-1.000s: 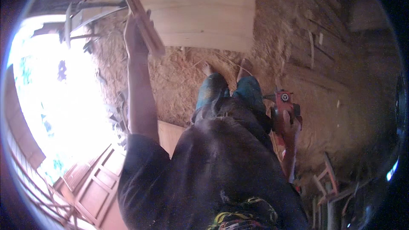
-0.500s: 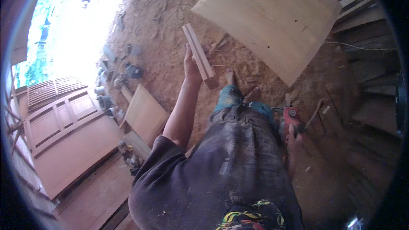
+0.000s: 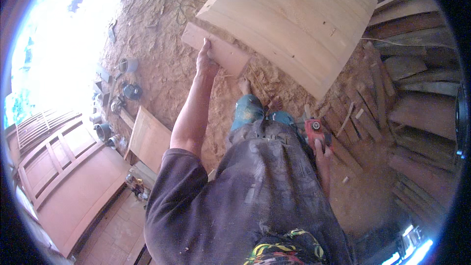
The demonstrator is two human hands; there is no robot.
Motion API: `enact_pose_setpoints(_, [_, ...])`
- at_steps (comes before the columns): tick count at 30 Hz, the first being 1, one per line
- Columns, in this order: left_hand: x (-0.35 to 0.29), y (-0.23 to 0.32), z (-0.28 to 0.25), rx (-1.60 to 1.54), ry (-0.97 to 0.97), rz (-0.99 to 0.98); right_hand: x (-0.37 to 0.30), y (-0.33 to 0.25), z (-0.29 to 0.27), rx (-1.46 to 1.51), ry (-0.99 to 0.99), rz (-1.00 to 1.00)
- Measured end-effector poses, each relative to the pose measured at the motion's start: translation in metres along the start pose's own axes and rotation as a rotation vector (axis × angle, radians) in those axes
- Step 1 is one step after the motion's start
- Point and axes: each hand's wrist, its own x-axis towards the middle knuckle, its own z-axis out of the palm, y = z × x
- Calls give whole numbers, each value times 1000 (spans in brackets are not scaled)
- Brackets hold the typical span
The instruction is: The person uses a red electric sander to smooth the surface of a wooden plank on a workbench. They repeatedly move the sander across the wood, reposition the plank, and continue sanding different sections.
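My left hand (image 3: 207, 61) is closed on the near edge of a short reddish-brown wooden board (image 3: 223, 53), its broad flat face showing. The board is held out beside the near left edge of a large pale wooden panel (image 3: 294, 22). Low at my right side, my right hand (image 3: 321, 152) grips a compact red power tool (image 3: 314, 128) with a dark round part on top. Its exact kind and its working end do not show clearly. The tool hangs next to my right thigh, apart from the wood.
Brown sawdust-covered ground (image 3: 162, 39) lies around my feet. To the left are a pale board (image 3: 149, 137), several buckets and pots (image 3: 131, 91), and a panelled wooden headboard (image 3: 78, 176). Stacked planks (image 3: 422, 103) fill the right side, and loose wood strips (image 3: 353, 127) lie near the tool.
The wooden board has turned in my left hand from its grooved edge to its broad face. My view has shifted a little; the power tool stays in my right hand by my thigh.
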Motion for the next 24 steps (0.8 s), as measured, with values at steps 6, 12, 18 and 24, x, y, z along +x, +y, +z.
enact_pose_setpoints(6, [0, 0, 32, 41, 12, -33, -13, -5, 13, 43, 109, 33])
enact_pose_setpoints(12, [-15, -13, 39, 91, 5, 53, -17, -6, 1, 142, -8, 69])
enact_pose_setpoints(18, [9, -7, 19, 177, -83, 86, -16, 5, 10, 62, 89, 64])
enact_pose_setpoints(24, [-10, -11, 38, 252, -29, 61, -8, 11, -2, 65, -95, 201])
